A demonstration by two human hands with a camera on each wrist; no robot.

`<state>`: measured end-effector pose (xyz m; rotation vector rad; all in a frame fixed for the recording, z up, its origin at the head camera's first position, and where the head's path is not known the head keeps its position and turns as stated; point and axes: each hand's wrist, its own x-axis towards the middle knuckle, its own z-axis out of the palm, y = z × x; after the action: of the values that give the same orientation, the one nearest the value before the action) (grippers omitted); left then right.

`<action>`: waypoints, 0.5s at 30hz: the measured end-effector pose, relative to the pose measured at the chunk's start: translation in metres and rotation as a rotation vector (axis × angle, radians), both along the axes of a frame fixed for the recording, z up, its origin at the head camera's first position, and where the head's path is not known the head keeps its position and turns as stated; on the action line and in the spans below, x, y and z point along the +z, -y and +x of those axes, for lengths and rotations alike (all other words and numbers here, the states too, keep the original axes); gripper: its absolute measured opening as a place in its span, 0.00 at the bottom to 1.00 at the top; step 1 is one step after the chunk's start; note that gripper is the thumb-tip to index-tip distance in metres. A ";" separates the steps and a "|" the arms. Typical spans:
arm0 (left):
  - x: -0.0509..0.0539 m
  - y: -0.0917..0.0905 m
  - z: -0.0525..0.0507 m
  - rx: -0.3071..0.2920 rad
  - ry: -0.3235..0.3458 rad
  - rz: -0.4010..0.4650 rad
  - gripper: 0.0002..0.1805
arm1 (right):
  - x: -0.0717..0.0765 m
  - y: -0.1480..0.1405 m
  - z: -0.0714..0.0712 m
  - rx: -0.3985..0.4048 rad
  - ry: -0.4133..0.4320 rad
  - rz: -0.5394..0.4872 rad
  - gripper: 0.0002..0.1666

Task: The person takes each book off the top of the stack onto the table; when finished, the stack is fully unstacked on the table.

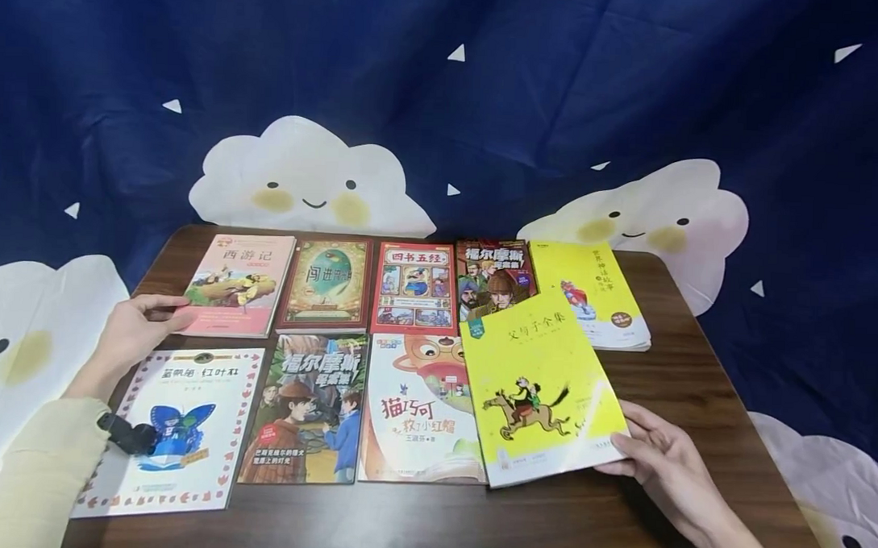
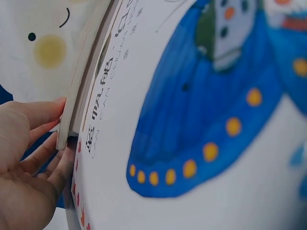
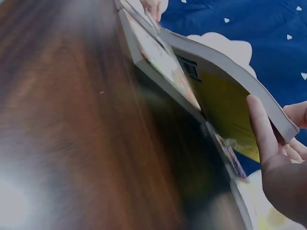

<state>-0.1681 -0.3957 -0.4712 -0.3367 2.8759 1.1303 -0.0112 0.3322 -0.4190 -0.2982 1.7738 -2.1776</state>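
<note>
My left hand [image 1: 120, 342] pinches the left edge of a pink book [image 1: 237, 283] at the back left of the table. In the left wrist view the thumb lies on one side of that book's edge [image 2: 76, 100] and fingers on the other. On the right, my right hand [image 1: 665, 463] grips the lower right corner of a yellow book [image 1: 544, 382] with a galloping horse on its cover. This book is tilted and raised, overlapping its neighbours. The right wrist view shows its underside [image 3: 225, 103] and bent pages.
Other books lie in two rows on the dark wooden table [image 1: 314, 528]: a blue butterfly book [image 1: 175, 426], two comic-style ones [image 1: 303, 414], a white cat book [image 1: 412, 418], a green-gold one [image 1: 326, 282], a red one [image 1: 415, 289], another yellow one [image 1: 598, 288]. Behind hangs a blue cloud-patterned cloth [image 1: 488, 106].
</note>
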 end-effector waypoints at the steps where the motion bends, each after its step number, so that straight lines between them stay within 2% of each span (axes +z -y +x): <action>1: 0.000 0.000 0.000 -0.002 -0.006 -0.004 0.37 | -0.001 -0.003 0.004 -0.002 0.007 0.000 0.31; 8: 0.001 0.002 0.000 0.022 0.018 0.001 0.37 | -0.012 -0.021 0.027 -0.022 0.089 0.020 0.31; 15: 0.000 -0.001 0.000 0.017 0.024 0.004 0.37 | -0.031 -0.036 0.042 0.000 0.162 -0.115 0.35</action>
<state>-0.1681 -0.3949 -0.4710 -0.3727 2.8552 1.1264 0.0304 0.3677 -0.4502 -0.1433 1.5658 -2.2396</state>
